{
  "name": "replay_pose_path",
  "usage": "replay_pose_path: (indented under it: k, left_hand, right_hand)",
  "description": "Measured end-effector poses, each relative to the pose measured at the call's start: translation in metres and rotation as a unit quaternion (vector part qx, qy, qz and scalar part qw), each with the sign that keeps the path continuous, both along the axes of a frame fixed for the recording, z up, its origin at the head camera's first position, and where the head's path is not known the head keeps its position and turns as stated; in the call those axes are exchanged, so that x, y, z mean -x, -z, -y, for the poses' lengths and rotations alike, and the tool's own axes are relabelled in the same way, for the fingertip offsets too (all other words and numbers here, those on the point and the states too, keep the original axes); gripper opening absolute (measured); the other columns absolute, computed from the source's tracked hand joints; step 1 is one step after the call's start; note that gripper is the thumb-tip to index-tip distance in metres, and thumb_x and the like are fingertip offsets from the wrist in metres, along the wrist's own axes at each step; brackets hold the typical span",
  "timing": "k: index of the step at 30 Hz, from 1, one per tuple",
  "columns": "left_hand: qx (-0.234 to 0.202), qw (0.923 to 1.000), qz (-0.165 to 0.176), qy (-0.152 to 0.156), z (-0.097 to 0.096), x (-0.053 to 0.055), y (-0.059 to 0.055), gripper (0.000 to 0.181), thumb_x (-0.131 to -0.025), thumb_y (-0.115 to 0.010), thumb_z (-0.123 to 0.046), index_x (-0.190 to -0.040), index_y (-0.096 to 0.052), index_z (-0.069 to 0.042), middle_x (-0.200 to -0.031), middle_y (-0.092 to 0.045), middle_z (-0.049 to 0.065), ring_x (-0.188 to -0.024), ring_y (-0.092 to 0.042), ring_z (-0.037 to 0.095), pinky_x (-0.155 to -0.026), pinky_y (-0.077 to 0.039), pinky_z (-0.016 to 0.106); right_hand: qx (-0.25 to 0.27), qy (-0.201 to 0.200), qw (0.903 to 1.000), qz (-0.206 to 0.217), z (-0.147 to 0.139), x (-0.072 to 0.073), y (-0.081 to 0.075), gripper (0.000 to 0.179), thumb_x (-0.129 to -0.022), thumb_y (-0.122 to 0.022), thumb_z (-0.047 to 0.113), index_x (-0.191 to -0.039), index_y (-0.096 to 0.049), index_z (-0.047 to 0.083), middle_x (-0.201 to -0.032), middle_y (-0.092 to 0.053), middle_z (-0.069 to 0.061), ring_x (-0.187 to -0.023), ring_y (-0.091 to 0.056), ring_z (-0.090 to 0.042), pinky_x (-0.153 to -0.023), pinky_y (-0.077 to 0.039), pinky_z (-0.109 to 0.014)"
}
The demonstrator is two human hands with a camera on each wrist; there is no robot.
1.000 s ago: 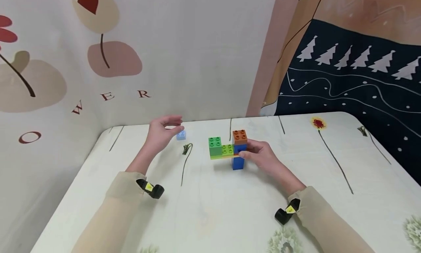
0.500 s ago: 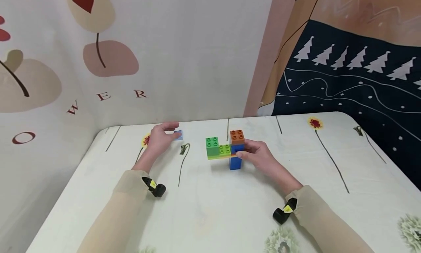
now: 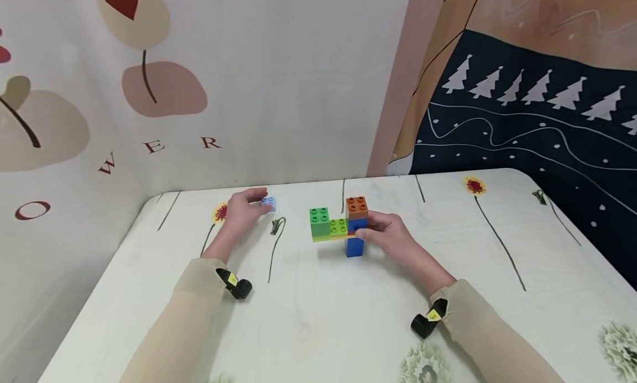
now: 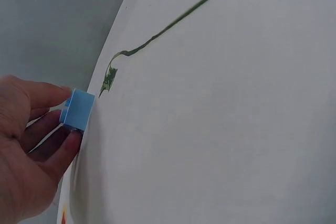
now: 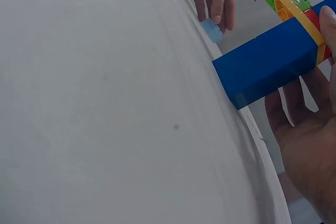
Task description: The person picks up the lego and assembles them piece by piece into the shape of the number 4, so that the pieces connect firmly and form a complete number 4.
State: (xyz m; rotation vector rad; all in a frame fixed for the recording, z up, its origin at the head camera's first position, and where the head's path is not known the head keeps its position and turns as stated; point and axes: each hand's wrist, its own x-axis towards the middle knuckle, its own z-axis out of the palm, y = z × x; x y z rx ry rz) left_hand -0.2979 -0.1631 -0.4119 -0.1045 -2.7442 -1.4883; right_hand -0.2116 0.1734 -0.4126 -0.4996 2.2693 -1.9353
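At the back left of the table, my left hand (image 3: pixel 245 210) pinches a light blue toy brick (image 3: pixel 270 203) between thumb and fingers. The left wrist view shows the brick's smooth side, with its studs turned toward the palm. My right hand (image 3: pixel 393 236) grips a built toy-brick structure (image 3: pixel 355 247) by its upright part, thumb on the near side. Blue bricks (image 5: pixel 268 59) form its leg, whose lower end meets the tablecloth. An orange-brown brick (image 3: pixel 356 207) tops the column. Leftward juts a flat arm with a lime brick (image 3: pixel 338 226) and a green brick (image 3: pixel 319 223) at its end.
A white cloth (image 3: pixel 308 305) printed with flowers and stems covers the table. Behind it hangs a pale printed curtain (image 3: pixel 288 95), with a dark tree-patterned cloth (image 3: pixel 507 123) at the right. Each wrist wears a small black camera (image 3: pixel 239 288).
My left hand has come down onto the light blue brick and closed its fingers on it. The right hand keeps its hold on the structure. The head view has shifted slightly.
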Motion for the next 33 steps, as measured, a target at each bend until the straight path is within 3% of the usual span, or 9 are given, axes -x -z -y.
replay_pose_path:
  k: [6,17,27,33]
  left_hand:
    - [0.023,0.9993,0.023,0.020,0.002,0.000,0.000,0.049,-0.084,-0.066,0.002,-0.132,-0.053,-0.001,-0.125,-0.057,0.017,-0.114,-0.054,0.030,-0.097,-0.044,0.041]
    - [0.074,0.9965,0.030,0.024,-0.002,-0.003,0.002,0.037,-0.084,-0.071,-0.010,-0.120,-0.065,-0.009,-0.110,-0.062,0.011,-0.099,-0.056,0.025,-0.084,-0.048,0.038]
    - [0.058,0.9967,0.032,0.047,-0.007,-0.013,-0.008,0.038,-0.085,-0.071,-0.015,-0.122,-0.064,-0.010,-0.117,-0.059,0.010,-0.107,-0.055,0.026,-0.086,-0.049,0.039]
    - [0.043,0.9972,0.003,0.060,-0.012,-0.023,-0.016,0.037,-0.085,-0.071,-0.013,-0.122,-0.064,-0.010,-0.118,-0.059,0.008,-0.107,-0.055,0.024,-0.084,-0.051,0.037]
  right_hand:
    - [0.004,-0.001,1.0000,-0.005,0.000,0.000,0.001,0.044,-0.087,-0.069,0.017,-0.126,-0.059,0.000,-0.115,-0.065,-0.015,-0.096,-0.065,-0.022,-0.084,-0.052,-0.028]
    - [0.006,0.002,1.0000,0.001,0.001,0.000,0.000,0.047,-0.086,-0.071,0.020,-0.128,-0.058,0.002,-0.115,-0.065,-0.015,-0.097,-0.065,-0.022,-0.084,-0.051,-0.028]
    - [-0.002,0.002,1.0000,0.004,-0.001,0.000,0.001,0.046,-0.086,-0.070,0.020,-0.128,-0.059,0.003,-0.116,-0.065,-0.014,-0.097,-0.064,-0.024,-0.085,-0.051,-0.028]
    - [-0.006,0.003,1.0000,0.003,0.001,0.000,0.000,0.044,-0.087,-0.069,0.018,-0.127,-0.059,0.004,-0.115,-0.065,-0.014,-0.098,-0.063,-0.024,-0.086,-0.050,-0.030]
